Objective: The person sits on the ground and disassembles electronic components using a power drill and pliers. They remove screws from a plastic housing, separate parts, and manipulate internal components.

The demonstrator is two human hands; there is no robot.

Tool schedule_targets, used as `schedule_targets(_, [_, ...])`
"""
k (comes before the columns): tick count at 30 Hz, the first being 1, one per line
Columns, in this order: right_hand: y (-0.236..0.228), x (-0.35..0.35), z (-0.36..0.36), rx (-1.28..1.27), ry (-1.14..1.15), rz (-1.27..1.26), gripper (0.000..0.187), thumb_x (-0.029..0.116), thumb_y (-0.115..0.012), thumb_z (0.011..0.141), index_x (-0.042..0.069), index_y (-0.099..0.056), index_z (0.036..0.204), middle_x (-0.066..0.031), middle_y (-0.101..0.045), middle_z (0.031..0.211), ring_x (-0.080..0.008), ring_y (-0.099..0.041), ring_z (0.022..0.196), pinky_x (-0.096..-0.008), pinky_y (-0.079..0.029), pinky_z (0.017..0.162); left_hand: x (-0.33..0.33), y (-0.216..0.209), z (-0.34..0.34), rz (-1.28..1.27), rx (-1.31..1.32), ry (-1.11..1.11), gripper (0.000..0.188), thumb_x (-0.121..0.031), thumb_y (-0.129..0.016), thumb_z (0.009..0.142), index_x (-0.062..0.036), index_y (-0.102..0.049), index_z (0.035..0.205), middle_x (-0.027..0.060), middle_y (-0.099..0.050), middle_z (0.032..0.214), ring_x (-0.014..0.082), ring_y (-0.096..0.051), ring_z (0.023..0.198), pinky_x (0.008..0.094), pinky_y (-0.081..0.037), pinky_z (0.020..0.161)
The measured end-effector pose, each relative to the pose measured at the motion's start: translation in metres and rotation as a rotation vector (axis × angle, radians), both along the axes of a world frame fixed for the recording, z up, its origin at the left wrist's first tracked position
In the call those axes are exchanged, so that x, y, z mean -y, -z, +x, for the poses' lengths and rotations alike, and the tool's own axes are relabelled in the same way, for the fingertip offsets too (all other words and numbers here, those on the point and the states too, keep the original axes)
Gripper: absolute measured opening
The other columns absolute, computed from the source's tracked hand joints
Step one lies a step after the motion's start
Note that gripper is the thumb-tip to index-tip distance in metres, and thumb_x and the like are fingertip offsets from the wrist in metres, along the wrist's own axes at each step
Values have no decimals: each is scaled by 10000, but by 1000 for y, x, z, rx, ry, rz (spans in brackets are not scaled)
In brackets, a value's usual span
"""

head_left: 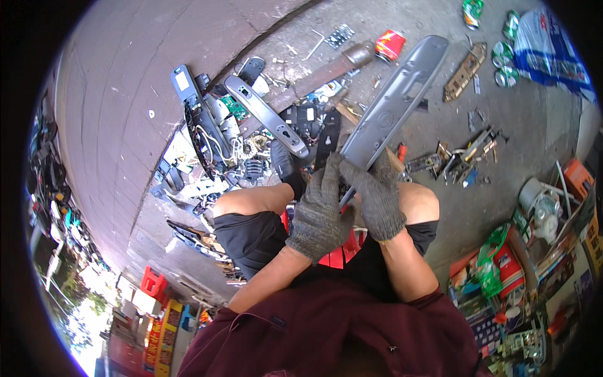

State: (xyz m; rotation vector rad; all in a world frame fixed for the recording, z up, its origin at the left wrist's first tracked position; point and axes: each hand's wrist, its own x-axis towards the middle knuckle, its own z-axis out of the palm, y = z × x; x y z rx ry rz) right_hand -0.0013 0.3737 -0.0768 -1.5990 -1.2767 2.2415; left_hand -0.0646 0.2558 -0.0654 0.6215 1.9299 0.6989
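Right grip point(379, 202) holds the near end of a long, grey, recessed panel point(384, 118), left grip point(319, 217) against it, closure indeterminable.

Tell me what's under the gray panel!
Past the panel, you see gray floor on its right and what looks like wood at its left edge. The panel covers whatever lies straight behind it, so that can't be seen.
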Motion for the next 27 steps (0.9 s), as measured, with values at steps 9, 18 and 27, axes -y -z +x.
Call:
schedule_targets(9, [1, 46, -8, -667, -147, -51, 526, 172, -666, 983, -65, -504, 1424, -211, -639, 1297, -287, -654, 1143, -375, -539, 970, 142, -47, -44, 565, 601, -693, 818, -124, -890, 721, -24, -512, 1440, 117, -653, 1295, 216, -649, 1143, 352, -549, 949])
schedule_targets(18, [-40, 50, 34, -479, -190, 246, 568, 296, -662, 968, -32, -543, 1417, -207, -641, 1347, -283, -670, 1128, -377, -541, 947, 361, -48, -51, 544, 169, -1353, 460, -151, -786, 834, 4, -615, 1232, 141, -709, 1079, 247, -725, 918, 391, -621, 831])
schedule_targets(27, [-37, 48, 20, -433, -147, 287, 504, 211, -668, 974, -66, -555, 1380, -218, -674, 1256, -271, -697, 1006, -364, -571, 853, 247, 126, -138, 840, 843, -972, 461, -275, -727, 935, 52, -582, 1226, 163, -700, 973, 241, -728, 785, 385, -645, 670])
